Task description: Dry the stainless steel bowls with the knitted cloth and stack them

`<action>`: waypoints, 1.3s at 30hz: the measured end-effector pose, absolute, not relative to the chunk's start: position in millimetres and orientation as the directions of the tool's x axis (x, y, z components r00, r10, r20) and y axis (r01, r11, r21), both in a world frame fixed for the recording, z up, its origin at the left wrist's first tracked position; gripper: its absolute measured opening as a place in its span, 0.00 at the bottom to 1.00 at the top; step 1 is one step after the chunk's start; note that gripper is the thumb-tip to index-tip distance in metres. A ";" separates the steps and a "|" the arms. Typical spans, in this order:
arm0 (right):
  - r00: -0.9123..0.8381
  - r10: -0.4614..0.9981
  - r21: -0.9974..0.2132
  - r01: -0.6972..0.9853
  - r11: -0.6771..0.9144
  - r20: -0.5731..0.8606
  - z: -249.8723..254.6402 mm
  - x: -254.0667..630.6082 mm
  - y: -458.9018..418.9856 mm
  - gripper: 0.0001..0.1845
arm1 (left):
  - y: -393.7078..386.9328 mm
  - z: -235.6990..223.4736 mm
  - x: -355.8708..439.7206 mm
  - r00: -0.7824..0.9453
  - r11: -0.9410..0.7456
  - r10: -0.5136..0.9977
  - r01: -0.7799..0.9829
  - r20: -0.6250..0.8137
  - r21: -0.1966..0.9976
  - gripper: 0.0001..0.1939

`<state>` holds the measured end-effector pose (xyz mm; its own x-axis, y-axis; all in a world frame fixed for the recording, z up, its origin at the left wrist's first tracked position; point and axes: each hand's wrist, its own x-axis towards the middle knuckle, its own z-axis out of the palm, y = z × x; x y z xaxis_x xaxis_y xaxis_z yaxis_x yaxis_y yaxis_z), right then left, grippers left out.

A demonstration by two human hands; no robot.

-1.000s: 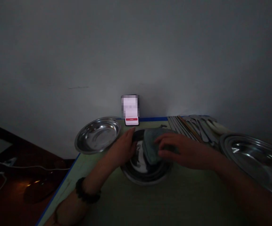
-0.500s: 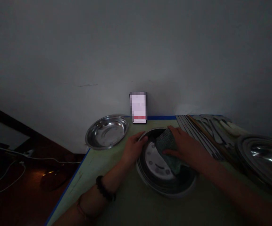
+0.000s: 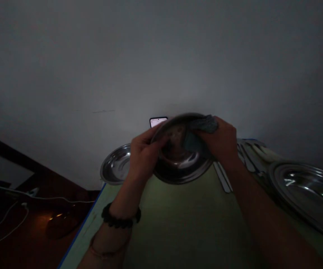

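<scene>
A shiny metal bowl (image 3: 178,172) is held up above the table, tilted so that its inside faces me. My left hand (image 3: 144,153) grips its left rim, thumb inside and fingers behind. At the right rim, my right hand (image 3: 223,140) is closed on a grey-green cloth (image 3: 196,144), which lies against the bowl's inner wall. Part of the cloth bunches over the rim near the right thumb. The fingers behind the bowl are hidden.
A second metal bowl (image 3: 115,166) stands at the table's left edge. Behind the held bowl a phone (image 3: 157,121) leans on the wall. To the right lie metal cutlery (image 3: 248,158) and a larger metal dish (image 3: 307,190). White cables (image 3: 52,198) run at the lower left.
Both hands have lifted the bowl off the table and tilted it towards me. It now covers most of the phone. The cloth has moved up along the bowl's right side.
</scene>
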<state>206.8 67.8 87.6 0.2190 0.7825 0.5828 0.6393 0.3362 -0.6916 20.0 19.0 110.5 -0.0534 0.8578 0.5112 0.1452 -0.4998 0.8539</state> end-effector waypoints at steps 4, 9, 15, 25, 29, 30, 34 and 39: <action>0.402 0.845 -0.936 0.132 0.327 0.352 96.8 192.4 76.6 0.19 | 41.8 120.3 40.4 -0.342 -0.690 0.661 0.071 0.668 0.720 0.21; 0.157 0.987 -0.809 -0.584 0.064 -0.035 82.1 170.1 80.2 0.13 | 56.6 101.8 64.7 -0.625 -0.748 0.507 0.022 0.593 0.663 0.21; 0.104 0.929 -0.929 0.147 0.339 0.356 82.8 224.3 88.2 0.12 | 55.2 104.4 18.7 -0.146 -0.327 0.896 0.419 0.418 0.847 0.13; -0.095 0.817 -0.504 0.745 0.437 0.569 94.0 201.2 77.0 0.12 | 42.9 117.5 7.2 0.382 -0.411 0.912 0.836 0.151 0.363 0.15; 0.291 0.793 -0.793 0.496 0.353 0.535 78.9 196.3 91.0 0.13 | 44.1 130.0 0.9 0.145 -0.319 0.903 0.858 0.404 0.403 0.17; 0.341 0.823 -0.876 0.338 0.343 0.454 73.7 192.1 93.8 0.15 | 45.6 130.3 0.8 0.060 -0.296 0.880 0.845 0.471 0.445 0.17; 0.263 0.957 -0.928 -0.310 0.206 0.124 54.5 168.6 100.2 0.17 | 55.3 120.3 5.7 -0.143 -0.319 0.785 0.740 0.602 0.592 0.17; 0.141 0.981 -0.973 -0.172 0.153 0.130 54.2 182.5 104.0 0.17 | 54.3 119.3 -0.4 -0.094 -0.217 0.886 0.781 0.454 0.585 0.17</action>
<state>182.5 104.0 54.2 0.1407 0.9815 0.1299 -0.1723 0.1535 -0.9730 -0.4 54.3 119.3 -0.0944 0.8860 0.4540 0.7814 -0.2166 0.5852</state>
